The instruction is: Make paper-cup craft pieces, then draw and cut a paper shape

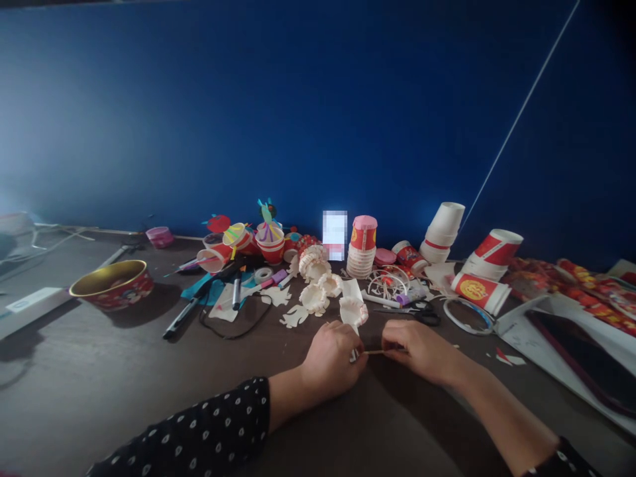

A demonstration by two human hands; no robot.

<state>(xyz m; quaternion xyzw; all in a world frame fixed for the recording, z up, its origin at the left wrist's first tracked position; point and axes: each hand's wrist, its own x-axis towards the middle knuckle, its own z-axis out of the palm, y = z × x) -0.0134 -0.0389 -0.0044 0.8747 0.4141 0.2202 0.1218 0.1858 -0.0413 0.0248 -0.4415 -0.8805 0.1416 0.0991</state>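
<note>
Between my two hands runs a thin light-brown stick point(375, 352), held low over the dark tabletop. My left hand point(334, 358) is closed on its left end, and a bit of something white shows at those fingertips. My right hand point(422, 350) pinches the stick's other end between thumb and fingers. Just beyond my hands lies a cut white paper cup piece point(352, 311) with a curled edge. More curled cup pieces point(314, 298) sit behind it. A pair of dark-handled scissors point(426, 313) lies past my right hand.
A red and gold bowl point(112, 286) stands at left. Markers point(236, 295), paper scraps and a black cord point(233, 336) lie mid-table. Stacked paper cups point(362, 262) stand near the blue wall point(298, 119). On the right, a phone point(586, 358) rests in a white box lid point(521, 331).
</note>
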